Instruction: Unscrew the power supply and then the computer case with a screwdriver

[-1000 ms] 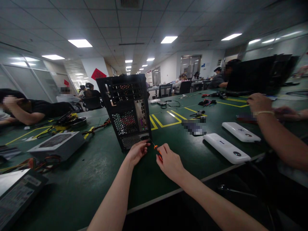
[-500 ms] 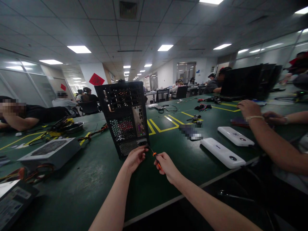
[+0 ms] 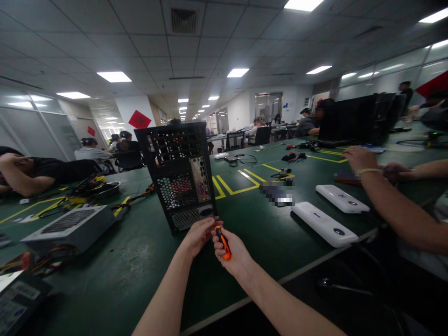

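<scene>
A black computer case (image 3: 168, 186) stands upright on the green table, with its rear panel facing me. My right hand (image 3: 233, 249) is closed around the orange and black handle of a screwdriver (image 3: 224, 245). The screwdriver points away from me, toward the lower right corner of the case; its tip is hidden behind my fingers. At that same corner, just below the power socket (image 3: 206, 212), my left hand (image 3: 201, 233) has its fingers drawn together by the screwdriver's front end. Whatever those fingers pinch is too small and covered to make out.
Left of the case lie a grey power supply (image 3: 72, 226) and a second power supply (image 3: 21, 298) with cables. To the right are two white power banks (image 3: 324, 224), a pixelated item (image 3: 278, 193) and a co-worker's arm (image 3: 392, 200). Black monitors (image 3: 350, 119) stand farther back.
My right hand has moved left with the screwdriver, close against my left hand. The screwdriver shaft, visible before, is now hidden. My left hand has shifted slightly right along the case's lower edge.
</scene>
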Demonstrator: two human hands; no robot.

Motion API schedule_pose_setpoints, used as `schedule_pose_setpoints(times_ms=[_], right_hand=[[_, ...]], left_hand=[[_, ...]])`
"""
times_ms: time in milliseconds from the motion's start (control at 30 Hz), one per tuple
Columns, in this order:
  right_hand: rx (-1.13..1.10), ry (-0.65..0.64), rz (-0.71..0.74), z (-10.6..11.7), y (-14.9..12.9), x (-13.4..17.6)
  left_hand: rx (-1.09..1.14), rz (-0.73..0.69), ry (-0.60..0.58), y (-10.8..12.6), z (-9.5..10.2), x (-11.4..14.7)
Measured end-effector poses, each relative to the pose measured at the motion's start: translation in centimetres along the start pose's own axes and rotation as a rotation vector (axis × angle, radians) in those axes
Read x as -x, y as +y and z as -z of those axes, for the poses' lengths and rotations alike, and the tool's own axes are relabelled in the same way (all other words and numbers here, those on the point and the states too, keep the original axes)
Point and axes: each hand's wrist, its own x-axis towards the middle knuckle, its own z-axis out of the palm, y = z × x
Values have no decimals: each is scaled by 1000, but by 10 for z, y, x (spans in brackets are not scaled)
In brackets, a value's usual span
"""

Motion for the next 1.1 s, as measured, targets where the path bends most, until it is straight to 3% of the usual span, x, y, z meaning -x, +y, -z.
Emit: schedule_pose_setpoints(times_ms=[167, 267, 300, 367, 433, 500, 600, 800, 1000, 1100], right_hand=[[129, 20, 55, 4, 2, 4], [283, 47, 181, 16, 6, 21], [378, 57, 266, 22, 7, 27], [998, -2, 733, 34, 9, 37], [1463, -94, 1017, 46, 8, 40], [1754, -150, 1190, 53, 3, 36], [2017, -156, 1351, 54, -10, 26], [2097, -25, 1461, 47, -29, 11], [1998, -161, 1682, 58, -22, -2], [1966, -105, 1726, 57, -21, -5]], left_hand=[[-8, 8, 51, -2, -6, -4], [38, 43, 98, -2, -7, -8], [53, 49, 106, -2, -8, -9], [75, 44, 95, -1, -8, -10], [74, 31, 74, -1, -8, -11], [75, 22, 72, 0, -7, -11], [132, 30, 105, 1, -4, -11], [179, 5, 155, 3, 3, -10], [153, -30, 137, 0, 7, -11], [143, -22, 135, 1, 8, -11]])
